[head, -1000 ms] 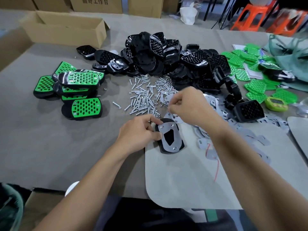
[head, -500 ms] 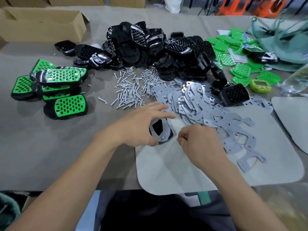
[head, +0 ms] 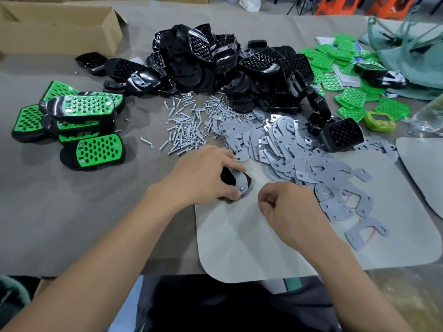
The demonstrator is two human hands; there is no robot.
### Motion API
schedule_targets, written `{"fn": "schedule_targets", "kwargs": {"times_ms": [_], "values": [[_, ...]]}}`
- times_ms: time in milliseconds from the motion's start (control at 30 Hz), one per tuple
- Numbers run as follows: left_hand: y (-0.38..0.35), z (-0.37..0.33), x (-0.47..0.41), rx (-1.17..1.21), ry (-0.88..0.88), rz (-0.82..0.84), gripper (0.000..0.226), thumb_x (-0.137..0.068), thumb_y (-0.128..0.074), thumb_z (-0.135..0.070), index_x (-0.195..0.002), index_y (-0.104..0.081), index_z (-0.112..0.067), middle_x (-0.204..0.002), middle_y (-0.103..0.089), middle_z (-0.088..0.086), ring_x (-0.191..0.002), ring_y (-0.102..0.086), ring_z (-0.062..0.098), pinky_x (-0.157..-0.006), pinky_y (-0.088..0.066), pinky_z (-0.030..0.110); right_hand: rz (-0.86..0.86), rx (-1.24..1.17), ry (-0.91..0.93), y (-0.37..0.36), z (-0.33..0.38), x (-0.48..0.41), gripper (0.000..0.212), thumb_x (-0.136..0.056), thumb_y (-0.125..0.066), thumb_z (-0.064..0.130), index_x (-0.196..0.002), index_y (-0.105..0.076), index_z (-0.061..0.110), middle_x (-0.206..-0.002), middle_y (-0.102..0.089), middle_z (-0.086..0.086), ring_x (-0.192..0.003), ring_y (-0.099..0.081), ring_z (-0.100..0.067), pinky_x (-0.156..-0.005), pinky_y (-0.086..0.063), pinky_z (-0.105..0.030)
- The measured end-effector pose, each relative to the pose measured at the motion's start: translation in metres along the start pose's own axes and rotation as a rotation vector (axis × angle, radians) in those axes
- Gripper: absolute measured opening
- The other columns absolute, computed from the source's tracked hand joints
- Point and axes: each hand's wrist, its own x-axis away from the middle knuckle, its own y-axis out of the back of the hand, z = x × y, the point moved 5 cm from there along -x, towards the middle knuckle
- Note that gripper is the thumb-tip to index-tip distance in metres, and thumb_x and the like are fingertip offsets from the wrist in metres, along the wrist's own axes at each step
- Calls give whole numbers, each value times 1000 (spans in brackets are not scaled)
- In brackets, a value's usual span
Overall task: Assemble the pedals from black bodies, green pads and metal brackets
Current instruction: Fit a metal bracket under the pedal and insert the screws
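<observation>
My left hand (head: 203,176) grips a black pedal body (head: 239,182) with a grey metal bracket on it, tilted up on the grey mat's (head: 263,248) edge. A screw head shows on the bracket near my thumb. My right hand (head: 287,207) is just right of it, fingers curled together; whether it pinches a small part I cannot tell. A heap of black bodies (head: 227,63) lies at the back. Grey brackets (head: 299,152) spread to the right of my hands. Green pads (head: 347,92) lie at the far right.
Screws and nuts (head: 187,125) are scattered ahead of my left hand. Several finished green-and-black pedals (head: 81,121) are stacked at the left. A cardboard box (head: 57,27) stands at the back left. A green timer (head: 380,119) and teal bag (head: 412,56) sit at the right.
My right hand came back from the screw pile to beside the pedal. My left hand closed over the pedal and tilted it up.
</observation>
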Motion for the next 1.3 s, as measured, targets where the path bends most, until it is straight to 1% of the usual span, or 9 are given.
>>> {"fn": "schedule_targets", "kwargs": {"times_ms": [133, 200, 300, 433, 633, 800, 933, 1167, 1300], "values": [[3, 4, 6, -80, -23, 51, 72, -65, -76, -55, -135, -60, -51, -133, -54, -32, -125, -44, 4, -101, -41, 34, -13, -61, -19, -1, -3, -1, 14, -86, -70, 18, -76, -69, 26, -63, -64, 11, -64, -59, -8, -62, -52, -26], [2, 8, 4, -11, -6, 98, 72, -66, -81, -47, -135, -62, -49, -131, -53, -35, -121, -46, 2, -96, -40, 30, -10, -186, -67, -1, -6, -2, 19, -85, -72, 16, -70, -68, 28, -58, -63, 15, -55, -57, -4, -47, -42, -13], [-1, 16, 1, 133, 52, 92, 67, -63, -91, -39, -126, -69, -49, -130, -55, -36, -115, -51, -2, -92, -37, 23, -37, -328, -97, 2, -7, -4, 25, -82, -75, 13, -66, -69, 31, -57, -62, 17, -47, -51, -4, -45, -38, -10], [-4, 21, 0, 214, 77, 61, 61, -62, -96, -36, -117, -74, -50, -130, -59, -35, -116, -53, -4, -91, -35, 16, -70, -354, -80, 6, -1, -6, 23, -81, -77, 15, -68, -70, 33, -59, -64, 16, -51, -55, -6, -49, -43, -14], [-4, 19, 1, 252, 63, 12, 55, -66, -95, -30, -115, -76, -47, -126, -64, -31, -104, -47, -16, -81, -26, -6, -88, -354, -34, 9, 8, -11, 22, -81, -76, 13, -68, -71, 30, -62, -65, 12, -57, -59, -12, -54, -46, -18], [-5, 20, 2, 292, 88, 3, 54, -66, -95, -30, -113, -76, -49, -123, -64, -33, -108, -53, -11, -84, -29, -4, -90, -276, -1, 6, 14, -15, 19, -83, -75, 17, -70, -69, 29, -60, -61, 20, -53, -55, -6, -51, -44, -14], [-5, 20, 1, 296, 82, 20, 53, -66, -94, -30, -112, -76, -49, -122, -65, -32, -107, -54, -8, -82, -30, 0, -105, -170, 58, 1, 25, -20, 14, -86, -74, 19, -75, -71, 27, -60, -59, 11, -59, -56, -10, -62, -53, -32], [-5, 21, 0, 304, 73, 22, 53, -66, -95, -31, -112, -76, -48, -122, -65, -31, -106, -53, -9, -83, -30, -1, -75, -122, 86, 2, 29, -21, 17, -86, -71, 18, -72, -67, 27, -58, -54, 10, -58, -51, -13, -61, -50, -33], [-6, 22, -1, 300, 55, 21, 54, -66, -96, -32, -114, -76, -46, -121, -66, -30, -104, -52, -10, -81, -28, -3, -55, -69, 89, -2, 34, -18, 15, -90, -62, 22, -75, -61, 22, -62, -56, 2, -65, -54, -23, -64, -49, -40]]}}
